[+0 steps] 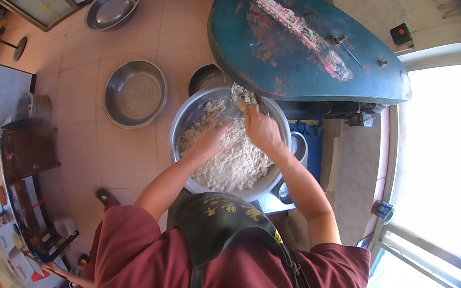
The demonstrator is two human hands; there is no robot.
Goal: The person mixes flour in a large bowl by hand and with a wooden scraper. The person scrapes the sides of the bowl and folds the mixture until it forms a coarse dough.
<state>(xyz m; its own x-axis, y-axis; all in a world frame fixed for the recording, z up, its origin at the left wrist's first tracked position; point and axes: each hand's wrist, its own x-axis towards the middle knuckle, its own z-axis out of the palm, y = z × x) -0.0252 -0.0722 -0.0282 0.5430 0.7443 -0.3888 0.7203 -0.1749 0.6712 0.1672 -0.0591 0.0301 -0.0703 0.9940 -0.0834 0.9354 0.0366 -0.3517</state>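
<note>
A large metal basin (173,145) in front of me holds a heap of crumbly, pale floury dough (232,164). My left hand (211,142) rests on the heap at its left-middle, thumb apart and fingers spread, slightly blurred. Farther up and to the right, my right hand (262,129) reaches to the far side of the basin, under the edge of a teal machine (287,43). Its fingertips touch a dough-covered lump (241,93) there. Whether those fingers close on it cannot be made out.
A wide metal bowl (135,94) sits on the tiled floor at left, and another metal basin (113,7) lies farther off. A smaller bowl (205,78) stands just behind the big basin. At the lower left, another person's arm (67,274) shows near a cluttered bench (27,150). A bright doorway is at right.
</note>
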